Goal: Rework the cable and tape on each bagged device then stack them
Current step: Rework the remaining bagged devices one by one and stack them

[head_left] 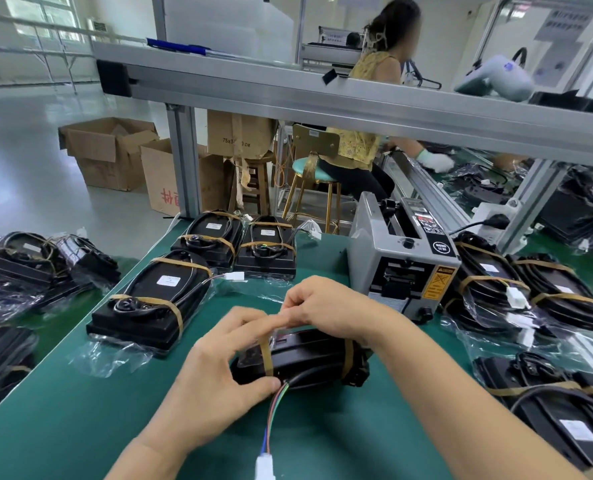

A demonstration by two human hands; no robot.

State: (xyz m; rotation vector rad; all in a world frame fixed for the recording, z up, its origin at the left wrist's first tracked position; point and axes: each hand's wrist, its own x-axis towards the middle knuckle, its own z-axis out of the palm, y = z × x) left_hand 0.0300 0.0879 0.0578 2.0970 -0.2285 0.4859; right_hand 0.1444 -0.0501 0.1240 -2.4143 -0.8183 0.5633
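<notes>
On the green mat [80, 427], near its front edge and about midway along it, lies the black device [298, 362] now being reworked, its bag barely visible under the hands. Two brown tape bands [266, 358] already wrap it, one toward each end, and its coloured wire lead [274, 414] trails off toward the front edge, ending in a white connector [264, 465]. The left hand [215, 368] curls round the device's left end, thumb pressed on the near side where the wires come out, fingers reaching over the top. The right hand [326, 306] hovers over the top, fingertips pinched together on what looks like the tape or bag film; exactly what it pinches I cannot tell. Toward the back-left of the mat three finished devices [156, 303] lie flat, bagged, cable coiled on top and taped twice, side by side rather than stacked. More bagged units [537, 292] crowd the right edge beside the tape dispenser [402, 258], and another heap [28, 265] sits off the left edge. In my judgement this piece is nearly done, while the stacking has yet to begin.
</notes>
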